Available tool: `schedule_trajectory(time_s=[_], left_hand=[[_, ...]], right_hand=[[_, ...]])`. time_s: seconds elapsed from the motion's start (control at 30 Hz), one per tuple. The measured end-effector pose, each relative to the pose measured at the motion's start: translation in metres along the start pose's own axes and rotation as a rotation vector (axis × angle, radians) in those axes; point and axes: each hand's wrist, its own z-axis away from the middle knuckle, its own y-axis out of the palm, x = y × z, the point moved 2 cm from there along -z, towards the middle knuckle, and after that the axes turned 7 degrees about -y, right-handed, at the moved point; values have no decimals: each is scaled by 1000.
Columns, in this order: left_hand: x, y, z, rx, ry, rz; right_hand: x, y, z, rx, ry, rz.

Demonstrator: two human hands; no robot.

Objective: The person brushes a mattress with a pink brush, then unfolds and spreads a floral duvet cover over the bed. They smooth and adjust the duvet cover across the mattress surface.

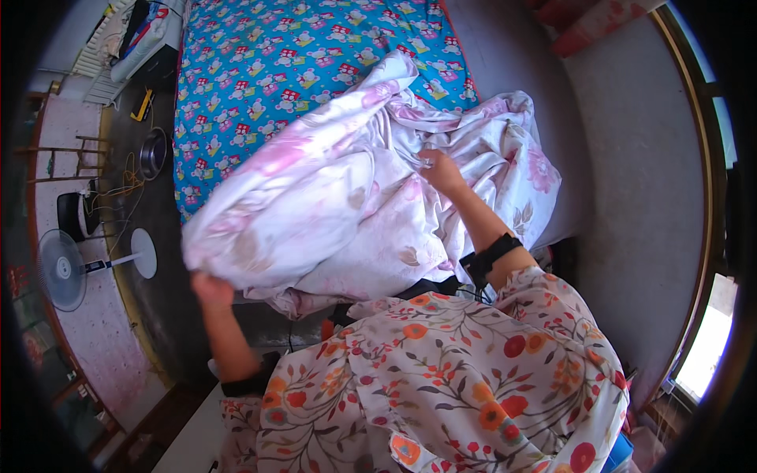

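Observation:
A white quilt with pink flowers and brown leaves (315, 197) lies bunched in loose folds over the near end of a bed. Its left side bulges up and is slightly blurred. At its lower left corner, my left hand (213, 290) grips the edge, the fingers smeared a little. My right hand (441, 172) is closed on a fold near the quilt's middle. Beneath the quilt, a blue sheet with cartoon mice (260, 87) covers the bed and shows at the far side and left.
A standing fan (63, 270) is on the left, near a metal basin (153, 153) and loose cords on the dark floor. A pale wall (631, 173) and a window frame run along the right. A red patterned curtain (591, 24) hangs at the far right.

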Motion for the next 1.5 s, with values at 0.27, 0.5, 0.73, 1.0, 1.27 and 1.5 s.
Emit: schedule_trajectory(time_s=[0.27,0.5,0.73,1.0,1.27,1.5], left_hand=[[-81,-95,63,-355,339,-227],[-76,-107,61,-615,315,-367],[-39,-118,32,-967,235,-512],[-53,-115,-4,-926,481,-552],[-44,-122,-42,-750,815,-1423],[-85,-157,-2,-1398,629,-1396]], right_hand=[[-51,2,-102,-24,-1,208],[-111,5,-172,-77,129,311],[-135,19,-93,574,244,619],[-183,-208,88,-1086,369,-348],[-297,-268,201,-1189,354,-245],[-338,-267,310,-1009,1225,-169]])
